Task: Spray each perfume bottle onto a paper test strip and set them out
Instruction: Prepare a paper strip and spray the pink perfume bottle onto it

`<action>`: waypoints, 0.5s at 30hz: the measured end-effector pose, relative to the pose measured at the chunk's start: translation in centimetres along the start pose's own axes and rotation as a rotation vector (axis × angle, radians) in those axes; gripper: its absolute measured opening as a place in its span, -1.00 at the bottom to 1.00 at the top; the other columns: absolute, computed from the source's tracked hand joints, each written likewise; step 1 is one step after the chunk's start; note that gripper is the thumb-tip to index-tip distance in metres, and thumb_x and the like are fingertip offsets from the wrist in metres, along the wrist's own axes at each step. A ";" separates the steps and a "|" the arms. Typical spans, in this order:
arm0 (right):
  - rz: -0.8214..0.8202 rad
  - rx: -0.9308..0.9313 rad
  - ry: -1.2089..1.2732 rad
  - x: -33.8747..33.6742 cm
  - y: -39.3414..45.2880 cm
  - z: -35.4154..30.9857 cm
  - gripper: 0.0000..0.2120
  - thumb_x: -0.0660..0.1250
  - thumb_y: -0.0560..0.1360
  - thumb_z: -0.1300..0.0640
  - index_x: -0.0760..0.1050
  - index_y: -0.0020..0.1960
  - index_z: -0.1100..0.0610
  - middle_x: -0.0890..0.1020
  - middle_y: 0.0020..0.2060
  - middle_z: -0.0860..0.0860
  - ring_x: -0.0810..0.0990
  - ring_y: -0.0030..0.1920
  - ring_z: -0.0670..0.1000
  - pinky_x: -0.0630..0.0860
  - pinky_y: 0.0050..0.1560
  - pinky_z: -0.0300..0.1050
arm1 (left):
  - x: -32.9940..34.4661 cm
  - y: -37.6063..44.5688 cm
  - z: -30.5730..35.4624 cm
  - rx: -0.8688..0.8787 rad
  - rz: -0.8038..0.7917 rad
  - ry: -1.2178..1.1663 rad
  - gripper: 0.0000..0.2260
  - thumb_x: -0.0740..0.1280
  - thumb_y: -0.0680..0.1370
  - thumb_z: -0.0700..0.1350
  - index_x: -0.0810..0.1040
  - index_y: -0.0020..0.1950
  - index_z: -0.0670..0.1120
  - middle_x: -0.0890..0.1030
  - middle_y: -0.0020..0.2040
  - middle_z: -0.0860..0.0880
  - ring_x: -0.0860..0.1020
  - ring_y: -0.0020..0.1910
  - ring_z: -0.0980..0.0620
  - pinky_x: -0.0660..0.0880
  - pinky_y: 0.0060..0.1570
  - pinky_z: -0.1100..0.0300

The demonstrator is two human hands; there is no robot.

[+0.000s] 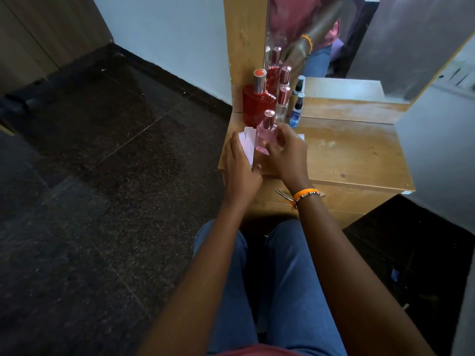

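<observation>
My right hand (286, 152) grips a small pink perfume bottle (264, 136) with a rose-coloured cap, held tilted just above the left end of the wooden dressing table (347, 155). Pressed close against the bottle, my left hand (240, 165) holds white paper test strips (245, 143). Behind them stand a big red bottle (255, 105) with a silver cap, a tall clear bottle (282, 105) with a pink cap, and a small blue bottle (296, 113). A white strip corner (301, 136) shows past my right hand.
A mirror (334, 42) rises at the back of the table and reflects the bottles and my arm. A drawer handle (282, 194) sits on the table front below my right wrist. Dark stone floor (102, 176) spreads to the left; my knees are below.
</observation>
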State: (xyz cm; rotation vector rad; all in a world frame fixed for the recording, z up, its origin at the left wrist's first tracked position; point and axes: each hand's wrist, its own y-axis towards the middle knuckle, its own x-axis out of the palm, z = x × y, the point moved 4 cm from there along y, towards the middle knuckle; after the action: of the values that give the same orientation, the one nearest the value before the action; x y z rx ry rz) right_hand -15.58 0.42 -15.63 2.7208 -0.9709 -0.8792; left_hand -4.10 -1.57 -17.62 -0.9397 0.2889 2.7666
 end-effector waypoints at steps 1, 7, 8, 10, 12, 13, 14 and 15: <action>0.007 0.001 0.009 0.0 -0.1 0.0 -0.73 0.36 0.41 0.34 0.54 0.10 0.21 0.66 -0.04 0.10 0.58 -0.08 0.02 0.56 0.00 -0.05 | 0.0 0.0 0.0 -0.009 -0.003 -0.011 -0.27 0.36 0.47 -0.24 0.02 0.52 -0.12 0.14 0.52 -0.13 0.14 0.50 -0.10 0.19 0.44 -0.01; -0.009 -0.016 0.086 -1.2 -0.7 -0.7 -0.71 0.35 0.46 0.34 0.49 0.17 0.20 0.59 -0.06 -0.04 0.55 -0.10 -0.14 0.50 -0.06 -0.41 | -1.2 -0.2 2.2 0.150 0.066 -0.168 -0.54 0.20 0.57 -0.26 0.23 0.47 -0.12 0.30 0.46 -0.10 0.26 0.45 0.01 0.25 0.40 0.19; -0.025 -0.023 0.122 -1.7 -1.0 -1.0 -0.68 0.34 0.48 0.33 0.45 0.22 0.20 0.58 -0.03 -0.05 0.54 -0.09 -0.21 0.47 -0.06 -0.48 | -1.4 -0.2 2.8 0.182 0.044 -0.204 -0.59 0.17 0.59 -0.25 0.29 0.45 -0.13 0.35 0.42 -0.09 0.31 0.41 0.03 0.29 0.35 0.28; -0.083 -0.034 0.194 -2.6 -1.4 -1.6 -0.68 0.31 0.52 0.29 0.39 0.25 0.18 0.55 -0.02 -0.10 0.53 -0.10 -0.30 0.46 -0.06 -0.48 | -1.5 -0.1 3.6 0.170 -0.085 -0.331 -0.65 0.15 0.62 -0.17 0.34 0.42 -0.10 0.45 0.34 -0.07 0.42 0.31 0.07 0.39 0.17 0.43; -0.149 -0.045 0.244 -3.6 -1.7 -1.7 -0.72 0.30 0.54 0.26 0.40 0.23 0.13 0.57 -0.02 -0.10 0.55 -0.05 -0.29 0.49 -0.03 -0.39 | -1.4 0.0 4.0 0.133 -0.193 -0.479 -0.67 0.17 0.62 -0.12 0.40 0.38 -0.09 0.54 0.25 -0.07 0.51 0.21 0.08 0.47 0.08 0.40; -0.175 -0.044 0.257 -4.0 -1.8 -1.7 -0.74 0.29 0.54 0.22 0.43 0.23 0.13 0.58 0.01 -0.04 0.56 0.00 -0.24 0.52 0.02 -0.30 | -1.5 0.0 4.0 0.127 -0.202 -0.524 -0.69 0.19 0.61 -0.11 0.44 0.34 -0.11 0.57 0.20 -0.08 0.55 0.16 0.07 0.50 0.08 0.32; -0.187 -0.038 0.272 -4.5 -1.7 -1.8 -0.73 0.27 0.55 0.15 0.46 0.24 0.16 0.56 0.07 0.05 0.56 0.07 -0.13 0.53 0.08 -0.20 | -1.5 -0.1 4.0 0.135 -0.199 -0.541 -0.71 0.21 0.60 -0.11 0.48 0.30 -0.13 0.60 0.15 -0.07 0.57 0.12 0.07 0.52 0.07 0.26; -0.180 -0.024 0.292 -5.0 -1.6 -1.9 -0.69 0.25 0.55 0.08 0.48 0.26 0.16 0.52 0.11 0.12 0.55 0.13 -0.01 0.53 0.13 -0.12 | -1.6 -0.2 4.0 0.151 -0.196 -0.528 -0.73 0.24 0.59 -0.10 0.51 0.27 -0.13 0.62 0.11 -0.04 0.58 0.08 0.10 0.52 0.05 0.26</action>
State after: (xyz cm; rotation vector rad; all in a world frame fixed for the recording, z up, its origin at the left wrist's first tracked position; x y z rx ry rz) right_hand -16.79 4.63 -12.13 2.8406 -0.6639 -0.4907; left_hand -5.09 -0.55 -13.57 -0.1715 0.2904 2.6397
